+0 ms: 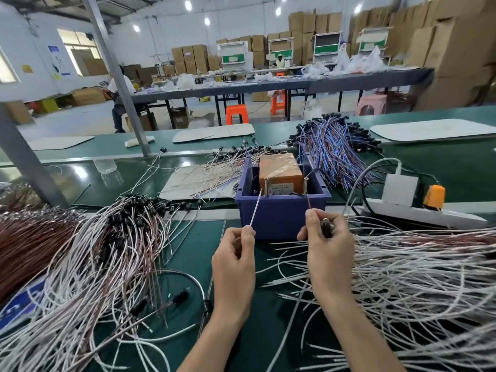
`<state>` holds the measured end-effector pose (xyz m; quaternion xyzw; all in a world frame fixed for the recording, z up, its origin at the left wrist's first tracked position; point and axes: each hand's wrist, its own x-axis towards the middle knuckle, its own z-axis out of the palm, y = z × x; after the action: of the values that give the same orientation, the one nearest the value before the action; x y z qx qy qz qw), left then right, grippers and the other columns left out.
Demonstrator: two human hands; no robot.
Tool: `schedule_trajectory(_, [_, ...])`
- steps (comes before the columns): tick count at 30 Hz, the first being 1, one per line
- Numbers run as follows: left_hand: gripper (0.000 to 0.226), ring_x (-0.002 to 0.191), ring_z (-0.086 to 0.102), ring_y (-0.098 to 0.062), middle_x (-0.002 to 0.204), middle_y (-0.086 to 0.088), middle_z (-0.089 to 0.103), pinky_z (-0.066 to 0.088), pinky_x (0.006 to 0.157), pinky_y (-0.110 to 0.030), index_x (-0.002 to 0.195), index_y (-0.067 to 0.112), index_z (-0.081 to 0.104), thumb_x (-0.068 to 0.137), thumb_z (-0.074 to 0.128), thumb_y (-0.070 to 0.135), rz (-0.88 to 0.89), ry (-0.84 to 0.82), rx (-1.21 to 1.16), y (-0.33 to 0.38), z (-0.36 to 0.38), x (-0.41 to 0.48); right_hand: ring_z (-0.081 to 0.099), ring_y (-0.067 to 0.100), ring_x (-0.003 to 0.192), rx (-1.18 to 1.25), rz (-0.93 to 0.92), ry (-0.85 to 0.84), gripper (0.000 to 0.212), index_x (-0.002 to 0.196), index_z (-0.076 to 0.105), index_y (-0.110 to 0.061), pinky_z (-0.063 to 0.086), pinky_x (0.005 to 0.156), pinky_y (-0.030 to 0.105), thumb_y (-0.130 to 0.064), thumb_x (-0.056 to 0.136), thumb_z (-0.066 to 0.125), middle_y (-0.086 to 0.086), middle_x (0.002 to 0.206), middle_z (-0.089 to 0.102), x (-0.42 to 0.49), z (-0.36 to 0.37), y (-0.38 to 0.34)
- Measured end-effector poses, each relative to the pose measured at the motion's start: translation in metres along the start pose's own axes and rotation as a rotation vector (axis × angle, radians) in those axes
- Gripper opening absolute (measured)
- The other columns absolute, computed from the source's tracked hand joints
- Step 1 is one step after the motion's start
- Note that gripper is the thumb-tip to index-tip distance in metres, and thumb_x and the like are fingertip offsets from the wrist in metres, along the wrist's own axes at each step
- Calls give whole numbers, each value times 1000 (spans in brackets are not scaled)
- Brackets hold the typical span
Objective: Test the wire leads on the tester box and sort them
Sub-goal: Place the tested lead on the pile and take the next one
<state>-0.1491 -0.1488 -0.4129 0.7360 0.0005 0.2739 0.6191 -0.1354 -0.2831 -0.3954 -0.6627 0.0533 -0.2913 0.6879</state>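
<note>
The tester box (281, 213) is a blue plastic bin holding an orange unit (280, 171) with two upright screws at its near edge. My left hand (236, 253) pinches a white wire lead (256, 208) whose tip reaches the left screw (266, 186). My right hand (326, 245) pinches a reddish wire lead (309, 202) that runs up to the right screw (306, 186), and it also holds the wire's black end piece (327, 227). Both hands hover just in front of the box.
A heap of white and pink wires with black ends (107, 251) lies at my left, loose white wires (408, 277) at my right. Blue wires (332, 149) and a thin pile on a white sheet (204, 181) lie behind the box. A power strip (413, 208) sits right.
</note>
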Motion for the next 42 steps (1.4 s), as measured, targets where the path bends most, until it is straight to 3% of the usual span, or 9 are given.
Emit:
schedule_trajectory(5, [23,52,39,-5,62,0,55,35,49,-20,83,31,62,102,52,40,-2,-9,17,0,0,0,51,3,48,2,22,1,11,96,60,-23,42,49,12,-33,101,57,-9,67,69,1,-1,-2])
schedule_trajectory(11, [26,60,53,0,68,19,63,39,59,-13,81,26,64,102,53,37,-11,-4,53,-1,1,0,45,0,38,-59,50,-12,27,97,65,-5,33,40,11,-31,100,58,-13,60,66,4,-3,2])
schedule_trajectory(25, [25,62,55,-3,71,14,65,40,60,-12,81,27,63,102,54,36,6,3,66,-2,0,1,44,0,39,-55,65,-16,21,92,64,-12,33,38,12,-31,100,59,-13,65,67,1,-1,-3])
schedule_trajectory(29, [23,53,41,-4,61,11,54,35,51,-16,83,28,62,102,53,35,-2,18,25,-4,0,1,52,1,48,-14,31,-22,12,97,62,-21,43,50,12,-32,100,58,-10,69,70,-2,-2,-7])
schedule_trajectory(33, [24,52,35,-10,55,11,43,34,50,-27,83,32,61,103,50,39,-81,62,-6,-2,-3,2,40,3,41,-14,16,-48,15,100,62,-30,36,45,15,-42,100,53,-14,87,76,-7,-5,-11])
schedule_trajectory(35, [23,55,35,-14,56,11,41,34,53,-36,83,29,60,103,50,36,-142,84,-36,-2,-7,3,54,2,56,-40,18,-46,23,102,63,-35,46,59,17,-51,97,48,-25,98,73,-11,-8,-13])
schedule_trajectory(37, [23,53,36,-14,56,10,43,34,53,-37,85,21,59,103,50,32,-177,106,-64,-2,-9,5,56,2,66,-20,33,-30,26,105,64,-36,51,73,29,-53,97,47,-29,101,71,-12,-12,-16])
schedule_trajectory(38, [24,51,37,-13,55,10,43,36,51,-34,87,17,58,103,49,32,-185,121,-67,-3,-10,6,52,2,62,-3,36,-23,26,105,65,-34,51,69,31,-52,97,48,-26,97,71,-12,-14,-17])
schedule_trajectory(42, [27,47,50,-11,56,6,49,45,48,-21,92,11,56,105,45,32,-202,140,-84,-2,-13,8,44,1,46,66,3,35,20,101,65,-23,38,47,14,-38,102,52,-10,74,69,-1,-34,-30])
